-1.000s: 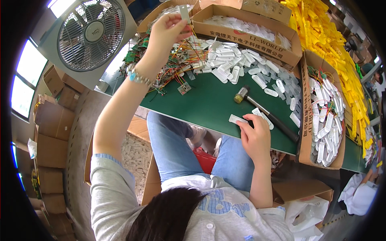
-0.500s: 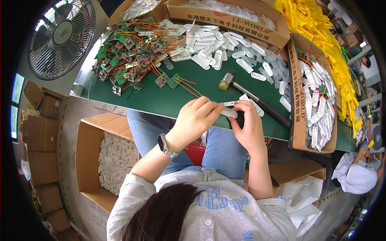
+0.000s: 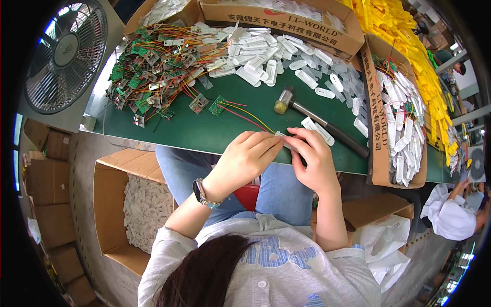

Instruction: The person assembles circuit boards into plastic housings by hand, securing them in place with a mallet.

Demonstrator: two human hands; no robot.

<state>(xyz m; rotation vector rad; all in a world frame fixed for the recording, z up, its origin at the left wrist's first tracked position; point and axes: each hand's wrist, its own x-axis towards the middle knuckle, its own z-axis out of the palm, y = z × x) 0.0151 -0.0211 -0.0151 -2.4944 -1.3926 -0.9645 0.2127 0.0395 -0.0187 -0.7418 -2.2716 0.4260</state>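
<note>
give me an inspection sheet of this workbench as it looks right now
surface: green bench top, bare strip near the front edge
job's things: small white plastic casing pinched between both hands; single circuit board with coloured wires just beyond
clutter: heap of wired circuit boards; pile of white casings; small mallet; side box of finished pieces
grippers: left hand and right hand closed together on the casing
cables: thin red and yellow leads running from the board toward the hands
surroundings: fan; floor box of white parts; another person at lower right
</note>
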